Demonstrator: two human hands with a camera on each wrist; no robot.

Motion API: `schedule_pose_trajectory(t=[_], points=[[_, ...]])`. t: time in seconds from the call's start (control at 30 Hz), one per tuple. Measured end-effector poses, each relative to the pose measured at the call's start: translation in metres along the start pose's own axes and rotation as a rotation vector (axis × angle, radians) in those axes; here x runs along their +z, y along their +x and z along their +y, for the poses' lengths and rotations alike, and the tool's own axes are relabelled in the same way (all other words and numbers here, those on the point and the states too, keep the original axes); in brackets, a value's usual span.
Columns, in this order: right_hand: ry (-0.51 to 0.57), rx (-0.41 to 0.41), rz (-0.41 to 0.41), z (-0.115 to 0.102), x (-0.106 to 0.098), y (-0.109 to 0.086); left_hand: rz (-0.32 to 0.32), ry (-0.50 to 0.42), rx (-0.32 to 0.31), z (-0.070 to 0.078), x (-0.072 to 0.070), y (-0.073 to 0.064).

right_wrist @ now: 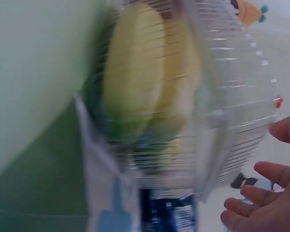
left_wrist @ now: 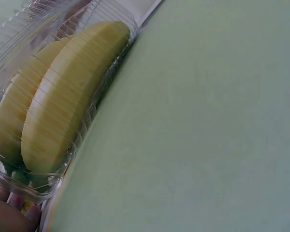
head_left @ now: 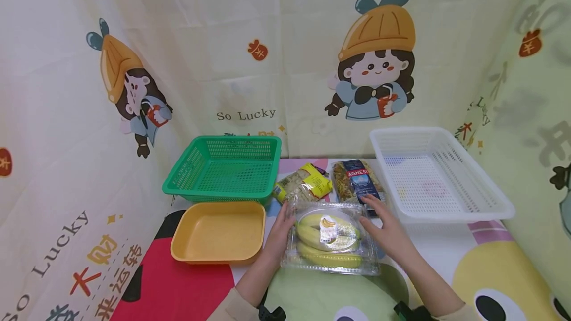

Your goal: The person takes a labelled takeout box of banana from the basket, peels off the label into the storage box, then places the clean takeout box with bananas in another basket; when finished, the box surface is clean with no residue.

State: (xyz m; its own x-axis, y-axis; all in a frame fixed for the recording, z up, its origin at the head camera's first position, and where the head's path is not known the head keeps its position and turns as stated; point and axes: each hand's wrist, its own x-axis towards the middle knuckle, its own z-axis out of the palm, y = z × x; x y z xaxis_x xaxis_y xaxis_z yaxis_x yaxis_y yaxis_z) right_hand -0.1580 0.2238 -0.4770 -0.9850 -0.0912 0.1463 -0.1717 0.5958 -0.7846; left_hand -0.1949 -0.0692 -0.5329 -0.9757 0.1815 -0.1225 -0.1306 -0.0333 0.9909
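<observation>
A clear plastic clamshell box of bananas (head_left: 329,241) with a round label is in front of the person, tilted in the head view. At its left side the left hand (head_left: 277,229) grips the edge; its fingers (left_wrist: 19,212) show at the box's end in the left wrist view. The right hand (head_left: 389,232) is beside the box's right side, fingers spread. In the right wrist view, a gap separates that hand from the blurred box (right_wrist: 154,87). Behind the box lie a yellow-and-clear food packet (head_left: 305,182) and an AGNESI pasta bag (head_left: 357,182).
A green perforated basket (head_left: 223,196) stands at the back left, with a yellow-orange tray (head_left: 218,256) in front of it. At the back right is a white perforated basket (head_left: 450,216). Printed cloth hangs behind and along both sides of the patterned table.
</observation>
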Motion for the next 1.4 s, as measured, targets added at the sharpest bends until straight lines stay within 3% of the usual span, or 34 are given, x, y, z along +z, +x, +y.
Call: schedule_pose_trajectory(t=[0.13, 0.37, 0.5, 0.73, 1.07, 1.4], points=[[-0.054, -0.066, -0.036, -0.018, -0.006, 0.001, -0.004, -0.01, -0.005, 0.0, 0.0, -0.001], [-0.084, -0.11, -0.343, -0.039, 0.0, 0.007, -0.007, -0.021, -0.02, 0.002, 0.0, -0.004], [-0.074, -0.137, -0.434, -0.042, 0.01, 0.011, -0.002, -0.005, -0.014, 0.0, 0.001, -0.003], [-0.148, -0.193, -0.44, -0.041, 0.018, 0.018, 0.008, 0.016, -0.005, -0.003, 0.002, -0.002], [-0.203, -0.171, -0.444, -0.043, 0.022, 0.023, 0.0, 0.006, -0.01, -0.002, 0.003, -0.001], [-0.065, -0.133, -0.48, -0.048, 0.019, 0.022, 0.011, 0.005, -0.017, -0.002, 0.001, -0.001]])
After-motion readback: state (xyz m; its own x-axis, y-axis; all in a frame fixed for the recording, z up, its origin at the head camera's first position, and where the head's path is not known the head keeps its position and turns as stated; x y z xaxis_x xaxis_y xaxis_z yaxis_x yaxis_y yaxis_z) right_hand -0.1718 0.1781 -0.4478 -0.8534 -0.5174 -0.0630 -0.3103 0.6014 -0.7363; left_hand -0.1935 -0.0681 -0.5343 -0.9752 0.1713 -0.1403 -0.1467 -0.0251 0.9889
